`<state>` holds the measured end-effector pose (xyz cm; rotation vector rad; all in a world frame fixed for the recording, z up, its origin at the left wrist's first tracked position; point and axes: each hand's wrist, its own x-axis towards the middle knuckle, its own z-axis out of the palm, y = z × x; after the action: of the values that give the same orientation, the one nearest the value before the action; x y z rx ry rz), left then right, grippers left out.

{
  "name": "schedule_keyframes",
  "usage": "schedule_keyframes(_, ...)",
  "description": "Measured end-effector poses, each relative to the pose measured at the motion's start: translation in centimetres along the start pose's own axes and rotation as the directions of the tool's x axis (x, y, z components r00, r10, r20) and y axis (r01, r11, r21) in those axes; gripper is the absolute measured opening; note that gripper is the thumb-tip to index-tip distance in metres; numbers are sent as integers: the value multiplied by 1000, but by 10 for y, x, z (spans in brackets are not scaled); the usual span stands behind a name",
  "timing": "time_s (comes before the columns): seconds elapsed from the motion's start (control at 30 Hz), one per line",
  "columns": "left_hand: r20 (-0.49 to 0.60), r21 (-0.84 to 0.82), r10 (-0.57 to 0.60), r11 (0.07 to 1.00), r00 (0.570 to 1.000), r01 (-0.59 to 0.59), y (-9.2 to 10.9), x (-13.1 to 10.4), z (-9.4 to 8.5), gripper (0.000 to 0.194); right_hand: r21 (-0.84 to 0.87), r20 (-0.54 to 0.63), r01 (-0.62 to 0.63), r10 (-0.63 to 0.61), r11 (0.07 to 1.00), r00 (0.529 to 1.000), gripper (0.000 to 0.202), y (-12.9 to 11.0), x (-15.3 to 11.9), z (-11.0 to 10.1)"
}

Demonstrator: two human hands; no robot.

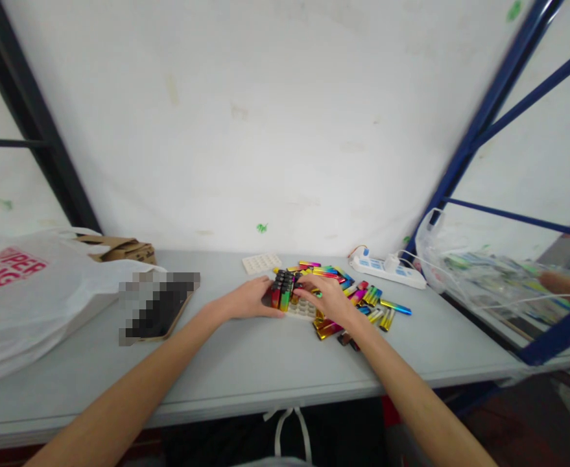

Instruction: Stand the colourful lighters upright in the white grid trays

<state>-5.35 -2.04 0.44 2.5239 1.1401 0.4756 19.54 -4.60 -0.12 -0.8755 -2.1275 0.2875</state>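
Upright lighters with black tops and shiny coloured bodies (283, 298) stand in rows at the left end of a white tray with round holes (303, 308). My left hand (253, 298) is curved round the left side of these lighters, thumb in front and fingers behind. My right hand (327, 297) is over the tray with thumb and fingers pinched at the right edge of the rows, on what looks like one lighter; the fingers partly hide it. Loose metallic lighters (372, 296) in gold, pink, blue and green lie heaped to the right, partly under my right hand and wrist.
A second white tray (262, 263) lies behind. A white power strip (389, 271) is at the back right, beside a blue metal frame (460, 162). On the left are a partly blurred phone (168, 311), a white plastic bag (36, 292) and folded cardboard (119, 248).
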Motion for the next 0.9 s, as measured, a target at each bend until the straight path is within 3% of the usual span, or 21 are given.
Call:
schedule_keyframes(0.2, 17, 8, 2, 1000, 1000, -2, 2, 0, -1, 63, -94, 23, -109, 112, 990, 993, 30, 0, 4, -3)
schedule_keyframes(0.37, 15, 5, 0, 1000, 1000, 0, 1, 0, -2, 65, -17, 47, -150, 150, 989, 988, 31, -9, -2, -44)
schedule_keyframes(0.53, 27, -7, 8, 1000, 1000, -8, 2, 0, -3, 66, -106, 341, -86, 117, 991, 933, 17, -21, -36, -83)
schedule_keyframes(0.6, 31, 1, -4, 1000, 1000, 4, 2, 0, -4, 65, -165, 402, -60, 123, 984, 907, 18, -23, -52, -83)
schedule_keyframes(0.8, -1, -18, 18, 1000, 1000, -18, 0, 0, -2, 68, -416, 374, 15, 157, 909, 914, 18, -26, -67, -65)
schedule_keyframes(0.9, -5, -28, 31, 999, 1000, -31, -3, 1, 0, 69, -358, 389, 11, 138, 934, 911, 20, -26, -61, -68)
